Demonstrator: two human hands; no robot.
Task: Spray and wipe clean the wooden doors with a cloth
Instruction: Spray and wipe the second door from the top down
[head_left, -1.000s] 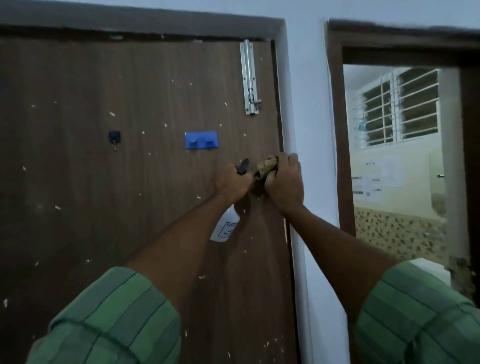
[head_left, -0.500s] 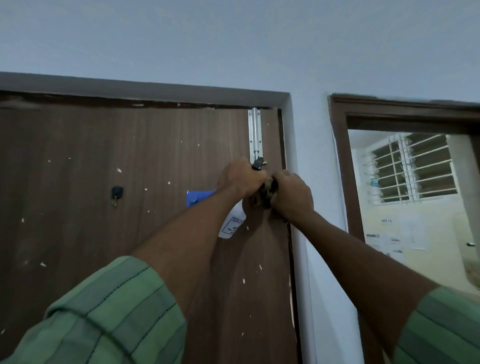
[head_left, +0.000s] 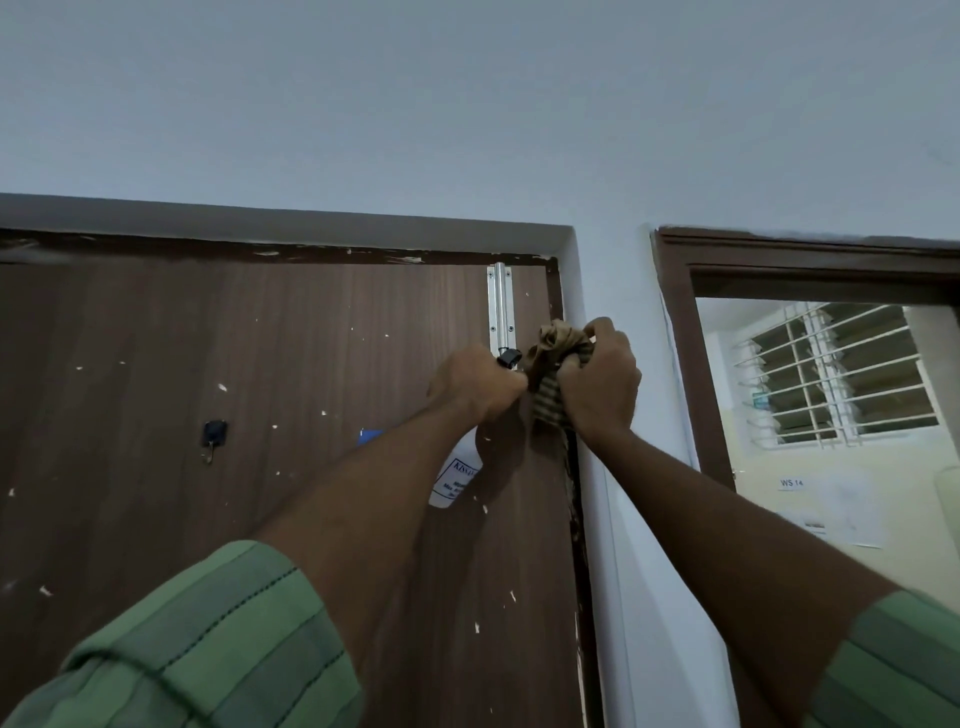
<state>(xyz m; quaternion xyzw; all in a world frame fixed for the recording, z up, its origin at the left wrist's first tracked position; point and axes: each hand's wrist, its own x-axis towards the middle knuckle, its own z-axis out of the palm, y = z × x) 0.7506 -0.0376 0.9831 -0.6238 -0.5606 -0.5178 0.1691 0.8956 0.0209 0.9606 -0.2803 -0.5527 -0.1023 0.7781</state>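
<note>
Both hands have climbed the wooden door since a second ago, from beside the blue hook rail to the foot of the metal tower bolt near the door's top right corner, and the view has tilted up to take in more wall. Left hand is curled round the neck of a white spray bottle, whose black nozzle pokes out above the knuckles just in front of the bolt's lower end; the bottle's labelled body hangs below the wrist, against the door. Right hand grips a bunched striped cloth, fingers closed over it, holding it at the door's right edge where the door meets the frame; a tail of the cloth hangs down along that gap. The two hands sit just beside each other, nearly touching. Pale flecks dot the brown door face. A small black hook is fixed further left on the door. Both forearms come out of green striped sleeves. To the right, an open doorway shows a louvred window with a white grille.
</note>
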